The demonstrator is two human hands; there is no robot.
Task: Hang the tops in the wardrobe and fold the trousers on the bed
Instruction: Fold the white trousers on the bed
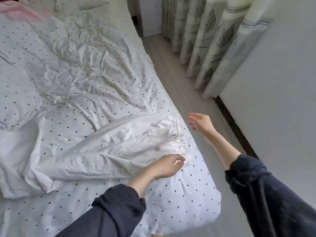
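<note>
Folding step: the left hand (166,165) pinches the white trousers' (109,147) elastic waistband (177,134) on the bed (188,202), while the right hand (199,123) hovers with loose fingers, probably due to grasp the far waistband corner.

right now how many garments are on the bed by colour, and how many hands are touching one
White garments: 1, the white trousers lying across the dotted bed cover.
Pink garments: 1, a blurred pink garment at the far corner.
Hands touching a garment: 1, the left hand at the trousers' waistband; the right hand is in the air.
Total garments: 2.
</note>
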